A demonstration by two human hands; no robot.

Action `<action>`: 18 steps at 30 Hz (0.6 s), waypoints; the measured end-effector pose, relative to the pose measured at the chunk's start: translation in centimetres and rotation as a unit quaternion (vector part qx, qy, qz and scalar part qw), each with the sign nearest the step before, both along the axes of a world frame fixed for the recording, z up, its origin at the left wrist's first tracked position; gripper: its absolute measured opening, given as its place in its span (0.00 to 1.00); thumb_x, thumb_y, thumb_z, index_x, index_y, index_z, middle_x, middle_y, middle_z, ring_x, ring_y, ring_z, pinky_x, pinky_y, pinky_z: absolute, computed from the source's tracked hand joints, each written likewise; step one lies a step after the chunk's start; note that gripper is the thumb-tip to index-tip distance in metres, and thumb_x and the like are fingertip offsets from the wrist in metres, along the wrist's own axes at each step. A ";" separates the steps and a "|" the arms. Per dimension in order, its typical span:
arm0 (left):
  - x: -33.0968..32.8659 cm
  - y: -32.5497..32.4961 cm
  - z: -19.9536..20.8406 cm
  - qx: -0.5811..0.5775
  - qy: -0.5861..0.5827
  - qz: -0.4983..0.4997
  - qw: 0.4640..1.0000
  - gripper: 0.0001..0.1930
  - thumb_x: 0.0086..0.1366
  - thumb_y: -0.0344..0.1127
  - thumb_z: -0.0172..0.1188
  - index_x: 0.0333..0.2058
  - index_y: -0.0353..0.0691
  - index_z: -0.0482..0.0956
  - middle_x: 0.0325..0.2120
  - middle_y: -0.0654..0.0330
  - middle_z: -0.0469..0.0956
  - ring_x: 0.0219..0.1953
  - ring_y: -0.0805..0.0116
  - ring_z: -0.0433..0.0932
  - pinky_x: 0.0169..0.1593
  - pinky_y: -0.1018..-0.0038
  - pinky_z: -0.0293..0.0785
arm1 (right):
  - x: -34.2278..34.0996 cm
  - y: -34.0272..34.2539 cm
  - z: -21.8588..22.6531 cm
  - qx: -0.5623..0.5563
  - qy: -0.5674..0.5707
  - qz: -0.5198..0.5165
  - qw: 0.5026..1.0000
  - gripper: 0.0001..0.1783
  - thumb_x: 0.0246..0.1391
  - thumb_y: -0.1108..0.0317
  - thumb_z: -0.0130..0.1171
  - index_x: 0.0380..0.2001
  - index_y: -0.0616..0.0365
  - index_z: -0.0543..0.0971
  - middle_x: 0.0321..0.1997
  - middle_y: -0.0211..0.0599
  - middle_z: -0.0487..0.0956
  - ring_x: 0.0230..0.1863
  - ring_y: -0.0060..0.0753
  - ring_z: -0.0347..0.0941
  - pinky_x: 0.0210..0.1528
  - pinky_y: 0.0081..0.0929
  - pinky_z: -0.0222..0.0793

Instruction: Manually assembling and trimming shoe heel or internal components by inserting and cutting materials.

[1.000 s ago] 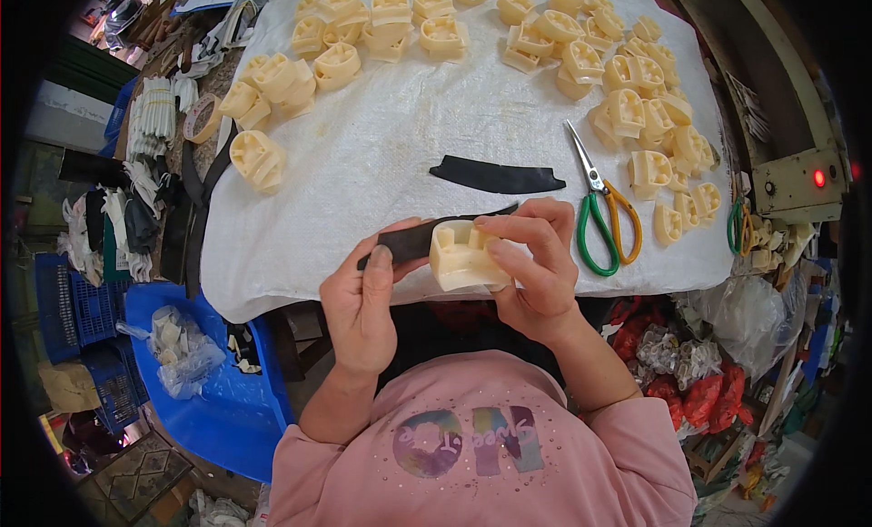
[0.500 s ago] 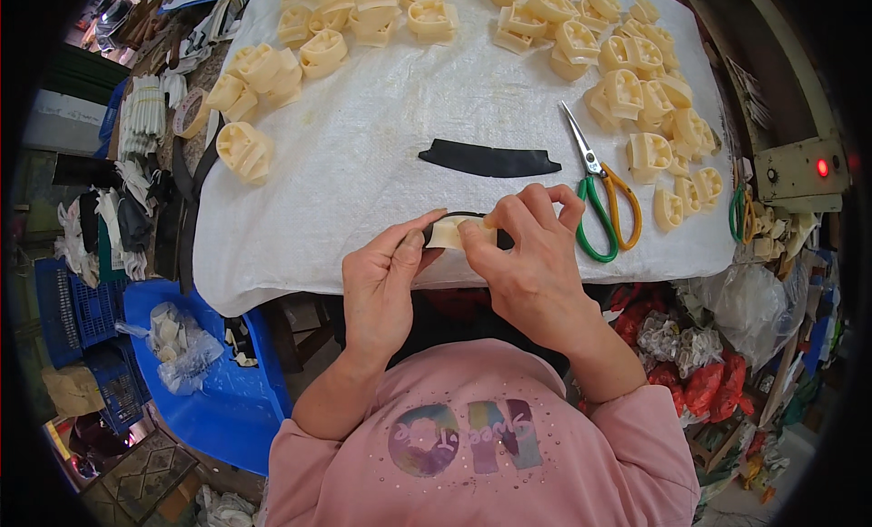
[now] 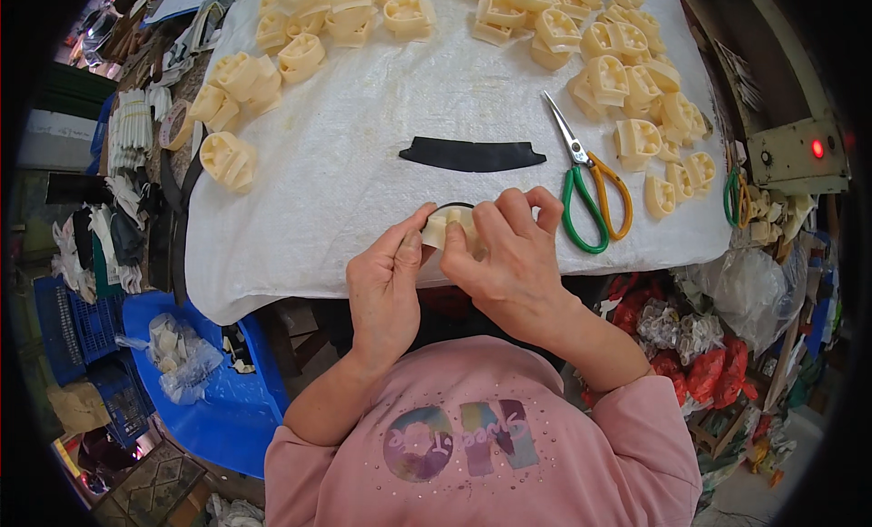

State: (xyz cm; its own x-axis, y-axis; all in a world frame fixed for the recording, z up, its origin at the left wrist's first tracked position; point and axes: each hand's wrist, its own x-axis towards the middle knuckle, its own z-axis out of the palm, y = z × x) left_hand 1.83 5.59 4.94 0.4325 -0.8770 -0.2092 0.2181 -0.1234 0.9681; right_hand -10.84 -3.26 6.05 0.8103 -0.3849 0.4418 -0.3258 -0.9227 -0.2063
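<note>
Just over the near edge of the table, my left hand [image 3: 385, 283] grips a cream plastic shoe heel [image 3: 438, 230] between thumb and fingers. A thin black strip [image 3: 454, 204] curves along the far side of that heel. My right hand [image 3: 513, 259] is closed on its right side, the thumb pressed against the cream surface; the fingertips partly cover the piece. Beyond the hands a loose black strip [image 3: 472, 155], slightly curved with notched ends, lies flat. To its right rest scissors [image 3: 581, 160] with one green and one yellow handle, blades pointing away and slightly parted.
Several cream heels [image 3: 604, 82] cluster at the far right, others [image 3: 304, 54] at the far left, on a white woven sheet [image 3: 318, 164]. A blue plastic tub [image 3: 213, 427] stands below left. At right are a control box [image 3: 795, 157] with a red light and red bags [image 3: 704, 372].
The held heel has tilted and turned, showing less of its cream face and black strip. My right hand has shifted slightly left. The whole view has moved a little.
</note>
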 end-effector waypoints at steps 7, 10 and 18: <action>-0.2 0.0 0.3 -0.044 -0.194 0.012 0.980 0.16 0.69 0.32 0.45 0.50 0.29 0.72 0.46 0.52 0.75 0.49 0.67 0.73 0.50 0.75 0.70 | 0.2 -1.2 -2.2 -0.007 -0.062 -0.012 0.998 0.13 0.37 0.68 0.58 0.31 0.47 0.73 0.29 0.30 0.67 0.34 0.34 0.64 0.42 0.42 0.49; 0.8 0.4 0.2 -0.092 -0.050 0.041 0.994 0.15 0.68 0.31 0.46 0.50 0.29 0.72 0.48 0.51 0.73 0.51 0.65 0.71 0.51 0.72 0.69 | -0.3 -1.9 -1.7 0.046 -0.094 -0.005 0.994 0.14 0.37 0.70 0.58 0.33 0.47 0.74 0.30 0.29 0.67 0.35 0.33 0.63 0.43 0.41 0.48; 0.9 0.3 -2.3 -0.180 -0.074 0.029 0.980 0.09 0.58 0.31 0.62 0.37 0.36 0.79 0.31 0.62 0.72 0.33 0.73 0.68 0.35 0.78 0.64 | -1.1 -2.2 -2.0 0.197 -0.137 0.070 0.968 0.21 0.32 0.80 0.58 0.36 0.51 0.76 0.31 0.29 0.67 0.36 0.33 0.62 0.44 0.38 0.49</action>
State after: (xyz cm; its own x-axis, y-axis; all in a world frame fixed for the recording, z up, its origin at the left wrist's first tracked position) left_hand 2.77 5.88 2.63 0.4863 -0.8552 0.1791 0.0676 0.2412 0.9681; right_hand -11.96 -5.43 4.09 0.7393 -0.4620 0.4899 -0.0863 -0.7865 -0.6116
